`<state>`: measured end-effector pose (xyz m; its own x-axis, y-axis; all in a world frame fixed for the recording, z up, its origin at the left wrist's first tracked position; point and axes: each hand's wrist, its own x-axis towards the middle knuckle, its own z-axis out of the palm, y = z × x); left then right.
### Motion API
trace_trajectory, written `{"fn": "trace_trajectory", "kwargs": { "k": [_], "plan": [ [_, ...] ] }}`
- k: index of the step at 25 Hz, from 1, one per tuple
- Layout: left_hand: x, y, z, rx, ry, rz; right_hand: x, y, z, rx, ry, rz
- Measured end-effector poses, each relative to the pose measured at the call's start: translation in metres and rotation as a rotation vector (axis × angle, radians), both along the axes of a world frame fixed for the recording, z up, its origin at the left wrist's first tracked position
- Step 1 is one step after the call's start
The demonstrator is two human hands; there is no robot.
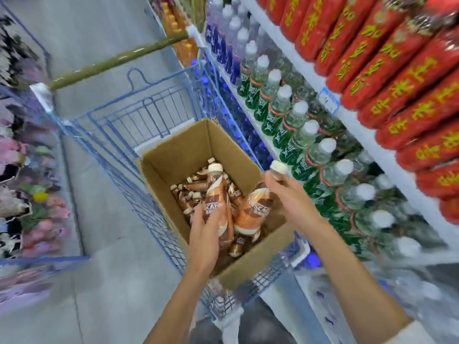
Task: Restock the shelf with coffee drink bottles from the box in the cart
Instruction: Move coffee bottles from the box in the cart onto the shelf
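An open cardboard box sits in a blue wire cart. Several brown coffee drink bottles with cream caps lie loose on its bottom. My left hand grips one coffee bottle by its lower body, cap pointing away, above the box. My right hand holds a second coffee bottle near its neck, its cap sticking out above my fingers, over the box's right wall. The shelf runs along the right.
The shelf rows hold clear water bottles with white caps and green labels, with red bottles on the tier above. The cart's green handle bar lies at the far end. Packaged goods line the left side. Grey floor lies between.
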<state>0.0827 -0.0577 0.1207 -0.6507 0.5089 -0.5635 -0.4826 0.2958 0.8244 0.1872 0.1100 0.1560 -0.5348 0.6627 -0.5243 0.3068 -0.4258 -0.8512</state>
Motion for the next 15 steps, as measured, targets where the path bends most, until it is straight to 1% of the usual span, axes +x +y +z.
{"fn": "trace_trajectory", "kwargs": {
  "k": [4,6,12,15],
  "plan": [
    [0.021,-0.017,0.055,0.216,0.036,-0.228,0.045,-0.054,0.051,-0.013,0.093,-0.219],
    [0.04,-0.024,0.08,0.272,-0.006,-0.353,0.073,-0.081,0.074,-0.053,0.153,-0.372],
    [0.137,-0.026,0.123,0.376,-0.113,-0.749,0.185,-0.143,0.129,-0.231,0.273,-0.821],
    [0.197,-0.021,0.136,0.41,-0.183,-0.905,0.256,-0.171,0.152,-0.201,0.42,-0.999]
  ]
}}
